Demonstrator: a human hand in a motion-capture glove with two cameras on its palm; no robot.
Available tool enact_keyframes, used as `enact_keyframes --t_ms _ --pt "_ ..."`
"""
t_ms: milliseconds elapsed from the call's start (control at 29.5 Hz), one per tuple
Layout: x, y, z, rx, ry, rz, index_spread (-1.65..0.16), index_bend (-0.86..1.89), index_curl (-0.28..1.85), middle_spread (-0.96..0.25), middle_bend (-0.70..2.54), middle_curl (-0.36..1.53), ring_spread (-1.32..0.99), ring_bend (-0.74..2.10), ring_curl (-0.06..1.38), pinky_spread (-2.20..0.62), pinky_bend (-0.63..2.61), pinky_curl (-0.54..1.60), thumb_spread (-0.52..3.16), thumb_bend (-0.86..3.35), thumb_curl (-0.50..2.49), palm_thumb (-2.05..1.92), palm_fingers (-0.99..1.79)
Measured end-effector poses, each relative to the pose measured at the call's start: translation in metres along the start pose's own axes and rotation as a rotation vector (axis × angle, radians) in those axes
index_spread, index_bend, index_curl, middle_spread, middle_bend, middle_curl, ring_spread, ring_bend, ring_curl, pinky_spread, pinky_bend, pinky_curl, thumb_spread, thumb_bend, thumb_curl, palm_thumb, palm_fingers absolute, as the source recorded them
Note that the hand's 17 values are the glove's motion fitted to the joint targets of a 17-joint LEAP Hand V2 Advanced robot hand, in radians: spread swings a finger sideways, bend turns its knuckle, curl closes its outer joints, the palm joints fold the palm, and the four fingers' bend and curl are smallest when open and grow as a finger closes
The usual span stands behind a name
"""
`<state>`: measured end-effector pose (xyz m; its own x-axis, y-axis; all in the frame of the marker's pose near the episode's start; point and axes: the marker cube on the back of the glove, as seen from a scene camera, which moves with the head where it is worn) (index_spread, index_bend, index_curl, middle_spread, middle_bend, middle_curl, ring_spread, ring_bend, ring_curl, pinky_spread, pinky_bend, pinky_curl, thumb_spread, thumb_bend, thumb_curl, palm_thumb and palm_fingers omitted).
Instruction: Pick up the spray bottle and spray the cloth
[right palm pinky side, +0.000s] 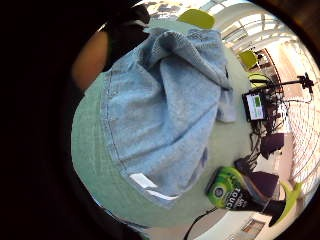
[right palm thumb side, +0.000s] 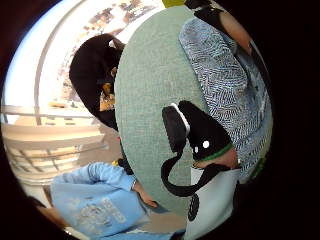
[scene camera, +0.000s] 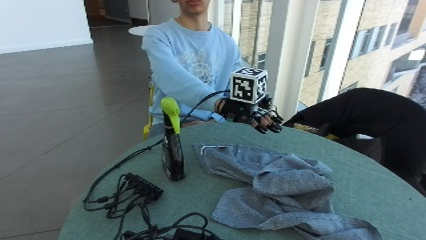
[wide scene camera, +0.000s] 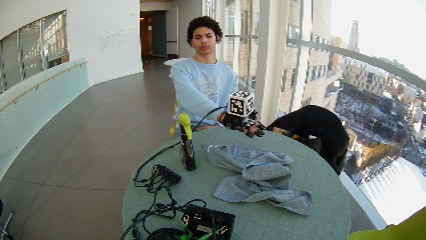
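A dark spray bottle (scene camera: 173, 150) with a lime-green trigger head stands upright on the round green table (scene camera: 373, 185), left of the cloth; it also shows at the table's edge (right palm pinky side: 235, 192) and from afar (wide scene camera: 187, 145). The crumpled grey-blue cloth (scene camera: 273, 192) lies in a heap at the table's middle, also seen close under the palm (right palm pinky side: 165, 110) and from the wide view (wide scene camera: 259, 177). My gloved right hand (scene camera: 261, 117) hovers above the far edge of the table, behind the cloth and to the right of the bottle, fingers loosely curled downward and holding nothing.
Black cables and a power strip (scene camera: 136, 192) lie on the near left of the table. A dark device with a screen (wide scene camera: 208, 222) sits at the near edge. A black coat (scene camera: 373, 117) hangs over a chair at the right.
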<state>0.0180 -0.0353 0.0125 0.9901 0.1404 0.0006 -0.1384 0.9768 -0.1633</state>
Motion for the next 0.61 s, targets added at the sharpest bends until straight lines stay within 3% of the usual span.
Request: enact_keyframes --t_ms 238,611 --pt "0.006 0.032 -0.004 0.015 0.008 0.066 -0.42 0.16 0.26 -0.10 0.33 0.27 -0.06 0.18 0.19 0.22 0.25 0.25 1.12 0.22 0.20 0.54 0.45" --pt "0.036 0.134 -0.015 0.101 -0.150 0.176 -0.45 0.12 0.22 -0.08 0.31 0.31 -0.02 0.29 0.24 0.23 0.30 0.29 1.13 0.11 0.22 0.51 0.41"
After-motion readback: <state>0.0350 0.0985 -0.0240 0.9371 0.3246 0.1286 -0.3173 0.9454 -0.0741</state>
